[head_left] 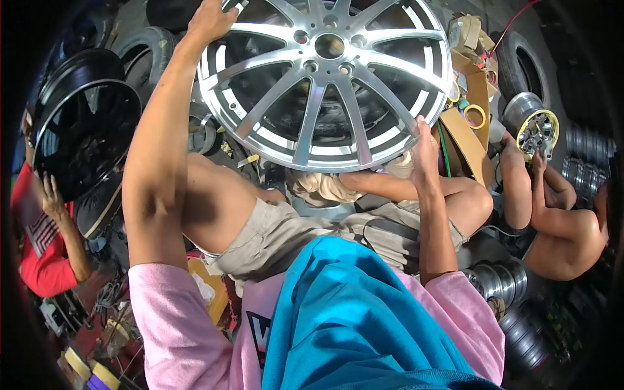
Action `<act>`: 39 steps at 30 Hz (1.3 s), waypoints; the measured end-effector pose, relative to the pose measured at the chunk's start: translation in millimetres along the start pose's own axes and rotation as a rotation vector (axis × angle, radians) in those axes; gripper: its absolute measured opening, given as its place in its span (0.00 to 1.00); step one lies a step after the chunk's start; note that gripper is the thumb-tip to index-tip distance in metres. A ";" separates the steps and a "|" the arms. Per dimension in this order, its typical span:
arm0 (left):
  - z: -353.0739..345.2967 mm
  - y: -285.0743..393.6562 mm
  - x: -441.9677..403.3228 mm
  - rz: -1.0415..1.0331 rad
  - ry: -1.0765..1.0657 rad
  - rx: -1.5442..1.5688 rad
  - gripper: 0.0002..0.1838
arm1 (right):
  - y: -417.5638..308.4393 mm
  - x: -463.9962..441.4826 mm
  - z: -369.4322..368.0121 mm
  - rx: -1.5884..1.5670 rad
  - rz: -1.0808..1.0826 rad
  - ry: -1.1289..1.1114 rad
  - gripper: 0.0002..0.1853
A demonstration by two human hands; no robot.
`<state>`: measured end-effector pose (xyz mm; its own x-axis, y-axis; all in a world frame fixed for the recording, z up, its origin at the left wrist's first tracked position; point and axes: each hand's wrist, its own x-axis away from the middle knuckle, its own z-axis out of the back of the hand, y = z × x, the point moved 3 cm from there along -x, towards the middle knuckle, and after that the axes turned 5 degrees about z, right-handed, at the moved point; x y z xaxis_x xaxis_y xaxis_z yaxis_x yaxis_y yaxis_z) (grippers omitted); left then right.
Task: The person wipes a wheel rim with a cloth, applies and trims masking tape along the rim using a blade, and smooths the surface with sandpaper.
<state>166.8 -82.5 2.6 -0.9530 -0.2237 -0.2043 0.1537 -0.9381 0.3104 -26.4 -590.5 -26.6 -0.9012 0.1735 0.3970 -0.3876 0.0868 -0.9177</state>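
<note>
Floor [550, 44], dark grey, seen from above. Tyres [162, 47] lie toward its upper left and upper right corners. Right of centre stands an open box [476, 155], a yellow tape roll [474, 126] at its upper part. A red line, probably a hose [504, 30], runs near the top edge. Rims [588, 140] line the right edge. Light: bright centrally, black at the margins.

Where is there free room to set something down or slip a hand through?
Perhaps the floor patch beyond the cardboard box, beside the tyre and red hose. A hand might pass through gaps in the silver wheel, though dark parts show behind. Crowded: left of the legs with cables, right with rims.
</note>
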 end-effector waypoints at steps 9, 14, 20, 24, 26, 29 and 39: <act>49.3 -3.0 29.7 0.062 -0.119 -0.027 0.42 | 24.9 -6.3 18.4 0.003 0.009 -0.065 0.34; 89.0 16.2 57.1 0.000 -0.199 0.183 0.34 | 18.7 1.4 19.4 0.029 0.067 -0.073 0.36; 216.3 123.3 128.2 -0.067 -0.099 0.357 0.17 | 27.3 20.1 43.6 0.595 0.340 -0.226 0.33; 210.7 129.4 158.3 -0.077 -0.182 0.503 0.15 | 40.2 59.8 24.9 1.082 0.273 -0.533 0.25; 196.7 119.3 172.2 -0.017 -0.234 0.607 0.15 | 47.4 76.0 4.7 1.268 0.434 -0.631 0.23; 206.1 103.3 192.3 -0.013 -0.247 0.582 0.14 | 60.1 104.9 -25.8 1.542 0.697 -0.764 0.21; 184.3 -62.5 291.6 0.379 -0.057 0.738 0.16 | 112.0 115.8 -137.4 1.480 0.429 -1.136 0.14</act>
<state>-168.9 -40.4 94.8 -0.8858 -0.4575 0.0778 0.2753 -0.3831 0.8817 -147.6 -425.8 -82.0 -0.4136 -0.7301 0.5440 0.5843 -0.6710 -0.4564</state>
